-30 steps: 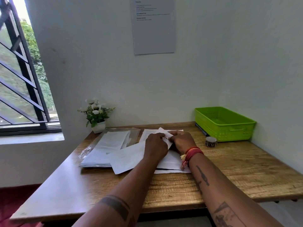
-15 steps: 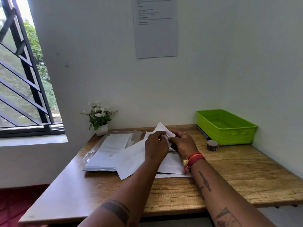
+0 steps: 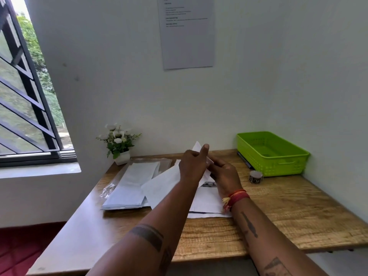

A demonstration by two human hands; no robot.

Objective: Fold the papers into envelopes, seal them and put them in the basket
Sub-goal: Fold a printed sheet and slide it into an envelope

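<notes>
A white paper (image 3: 163,186) is lifted off the wooden table, its far corner sticking up behind my fingers. My left hand (image 3: 192,166) grips its upper part, with one finger pointing upward. My right hand (image 3: 225,176) holds the same paper from the right, close against the left hand. More white sheets (image 3: 207,202) lie flat under my hands. A stack of papers (image 3: 131,186) on a clear plastic sleeve sits to the left. The green basket (image 3: 298,154) stands at the back right corner and looks to hold nothing. A small tape roll (image 3: 255,176) stands in front of the basket.
A small white pot of flowers (image 3: 119,144) stands at the back left against the wall. A dark pen (image 3: 245,160) lies beside the basket's left side. A printed sheet (image 3: 187,32) hangs on the wall. A barred window (image 3: 23,96) is to the left.
Both hands have lifted the paper from flat on the table, raising its far corner upward. The left hand's finger now points up. The camera has moved closer.
</notes>
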